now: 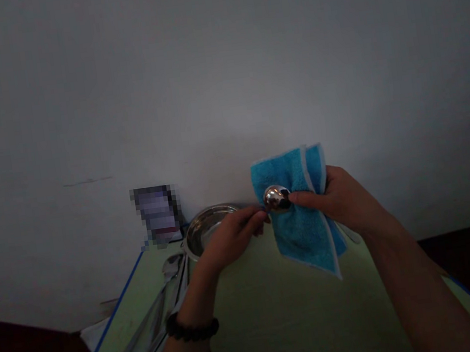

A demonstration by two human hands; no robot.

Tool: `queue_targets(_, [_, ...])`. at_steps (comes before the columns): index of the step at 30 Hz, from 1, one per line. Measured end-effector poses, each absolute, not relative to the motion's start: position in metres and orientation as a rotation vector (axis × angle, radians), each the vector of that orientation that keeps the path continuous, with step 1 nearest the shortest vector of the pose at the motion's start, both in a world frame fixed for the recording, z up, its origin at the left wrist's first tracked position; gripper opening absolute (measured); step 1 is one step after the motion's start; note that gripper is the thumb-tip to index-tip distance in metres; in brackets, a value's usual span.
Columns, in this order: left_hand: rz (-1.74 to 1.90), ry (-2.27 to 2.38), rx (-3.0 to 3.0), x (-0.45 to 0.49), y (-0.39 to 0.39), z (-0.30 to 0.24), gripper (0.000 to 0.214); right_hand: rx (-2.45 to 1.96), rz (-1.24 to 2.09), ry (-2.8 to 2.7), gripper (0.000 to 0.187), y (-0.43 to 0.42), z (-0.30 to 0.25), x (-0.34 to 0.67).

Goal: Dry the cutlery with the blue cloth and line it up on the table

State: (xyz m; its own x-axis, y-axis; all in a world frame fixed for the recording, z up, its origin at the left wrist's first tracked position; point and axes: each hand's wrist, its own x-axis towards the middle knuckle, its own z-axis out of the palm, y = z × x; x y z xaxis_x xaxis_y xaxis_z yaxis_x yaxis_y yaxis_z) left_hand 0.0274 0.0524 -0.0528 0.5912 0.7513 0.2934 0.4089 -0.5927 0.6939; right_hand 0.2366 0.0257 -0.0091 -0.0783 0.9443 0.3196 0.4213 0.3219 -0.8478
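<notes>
A shiny metal spoon (pixel 276 198) is held up above the table, its rounded bowl against a blue towel (pixel 299 237) with white edging. The fingers of my left hand (pixel 234 235) are closed at the spoon's left end, where its handle is mostly hidden. My right hand (pixel 348 198) grips the towel from the right, its thumb pressing on the spoon's bowl. The hand's other fingers are behind the cloth. The towel's lower corner hangs free over the table.
Behind my left hand, a round steel basin (pixel 191 244) stands near the wall. Long-handled metal utensils (pixel 170 268) lie along the table's left side. A pixelated device (pixel 158 212) stands at the back left. Part of another metal utensil (pixel 350 233) shows beneath my right wrist. The green table (pixel 297 318) has blue edges.
</notes>
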Motion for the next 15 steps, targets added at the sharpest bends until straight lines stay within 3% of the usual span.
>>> queue_targets(4, [0.804, 0.922, 2.27, 0.0263, 0.0534, -0.0556, 0.029, -1.243, 0.65, -1.722, 0.024, 0.0238, -0.0052, 0.2352])
queue_targets(15, [1.01, 0.947, 2.471, 0.0237, 0.0545, -0.0518, 0.019, -1.192, 0.86, -1.651, 0.017, 0.0225, -0.0094, 0.2369])
